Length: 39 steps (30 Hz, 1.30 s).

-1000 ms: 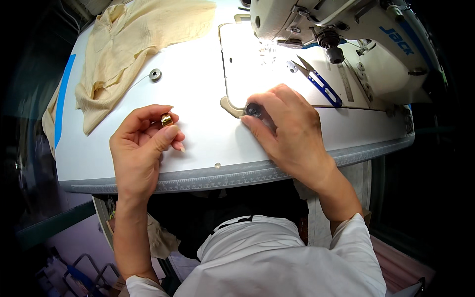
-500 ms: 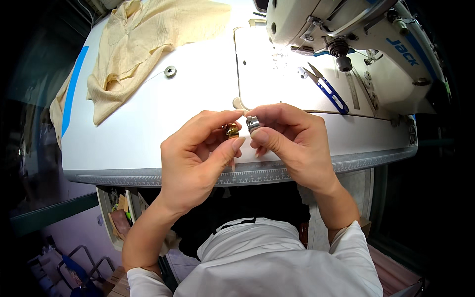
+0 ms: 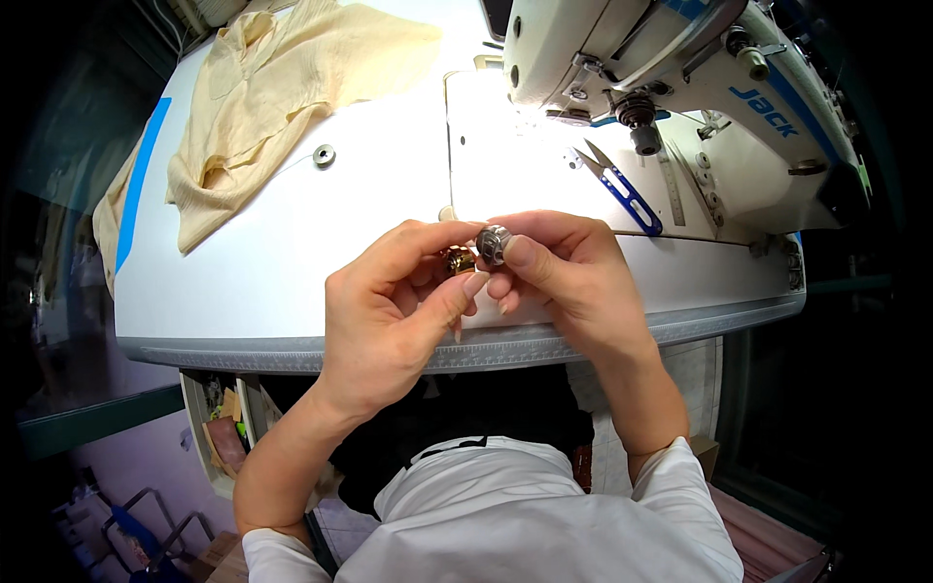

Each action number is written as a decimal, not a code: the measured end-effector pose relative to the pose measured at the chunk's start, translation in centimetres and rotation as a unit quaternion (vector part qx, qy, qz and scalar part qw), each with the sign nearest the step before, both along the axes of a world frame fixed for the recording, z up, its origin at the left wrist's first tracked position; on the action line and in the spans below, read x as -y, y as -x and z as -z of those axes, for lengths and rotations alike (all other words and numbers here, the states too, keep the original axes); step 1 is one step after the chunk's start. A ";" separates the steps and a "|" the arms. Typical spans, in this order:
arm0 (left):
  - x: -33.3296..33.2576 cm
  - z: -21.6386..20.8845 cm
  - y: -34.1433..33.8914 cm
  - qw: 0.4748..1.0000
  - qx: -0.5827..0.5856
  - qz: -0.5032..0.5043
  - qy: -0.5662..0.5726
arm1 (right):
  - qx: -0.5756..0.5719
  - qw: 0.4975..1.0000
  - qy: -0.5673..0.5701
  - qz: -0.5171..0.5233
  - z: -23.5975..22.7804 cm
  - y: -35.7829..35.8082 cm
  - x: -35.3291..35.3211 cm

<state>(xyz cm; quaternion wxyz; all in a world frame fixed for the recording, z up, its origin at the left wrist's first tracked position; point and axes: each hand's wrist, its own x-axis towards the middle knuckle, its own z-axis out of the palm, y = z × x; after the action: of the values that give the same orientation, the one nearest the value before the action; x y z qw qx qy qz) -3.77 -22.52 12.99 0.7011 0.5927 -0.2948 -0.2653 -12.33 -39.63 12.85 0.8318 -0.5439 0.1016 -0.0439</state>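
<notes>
Above the front of the white sewing table (image 3: 224, 291), both hands meet at the fingertips. My left hand (image 3: 379, 306) pinches a small gold-coloured bobbin case (image 3: 458, 260), partly covered by the fingers. Between the thumb and fingers of my right hand (image 3: 588, 277) is a silver bobbin case (image 3: 493, 245), its round metal face turned up toward me. The two metal pieces are close side by side; whether they touch I cannot tell. Farther back on the left, a metal bobbin (image 3: 324, 155) lies on the table with a thread running from it toward cream cloth (image 3: 248, 126).
A white sewing machine (image 3: 700, 73) stands at the back right. Blue-handled thread snips (image 3: 634, 201) lie beneath its arm, beside a small metal ruler (image 3: 673, 189) and several bobbins (image 3: 708, 185). A grey measuring strip (image 3: 457, 360) edges the table; an open drawer (image 3: 228, 428) is below left.
My right hand has turned the silver bobbin case so its face shows, and brought it closer to the gold one. The whole view has shifted slightly.
</notes>
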 end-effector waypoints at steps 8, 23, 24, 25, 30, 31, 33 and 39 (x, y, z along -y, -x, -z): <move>0.3 -0.2 -0.1 1.000 0.010 0.008 -0.008 | 0.002 0.999 -0.043 -0.019 0.3 -0.1 0.5; 0.5 -0.1 -0.4 0.998 0.066 0.003 -0.008 | 0.022 0.997 -0.064 -0.035 0.8 0.0 0.8; 0.6 -0.2 -0.2 0.999 0.053 -0.007 -0.002 | 0.027 0.996 -0.072 -0.038 0.8 0.0 0.8; 0.7 -0.2 -0.1 0.999 0.039 -0.016 0.003 | 0.031 0.995 -0.081 -0.041 0.8 0.0 0.9; 0.6 0.3 -0.7 0.994 0.105 -0.002 -0.002 | 0.040 0.993 -0.101 -0.050 1.1 0.0 1.2; 0.6 0.3 -0.7 0.993 0.118 0.006 -0.011 | 0.042 0.992 -0.108 -0.052 1.1 0.0 1.2; 0.6 -0.1 -0.4 0.998 0.057 -0.003 -0.012 | 0.044 0.989 -0.128 -0.051 0.9 0.0 1.3; 0.6 0.7 -0.5 0.995 0.093 -0.012 0.025 | 0.044 0.989 -0.126 -0.058 1.0 0.0 1.2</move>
<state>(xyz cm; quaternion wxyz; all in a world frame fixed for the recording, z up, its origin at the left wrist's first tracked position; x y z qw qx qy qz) -3.30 -23.16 12.30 0.6883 0.6005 -0.3581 -0.1936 -12.30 -40.81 11.87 0.8983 -0.4376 0.0381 -0.0059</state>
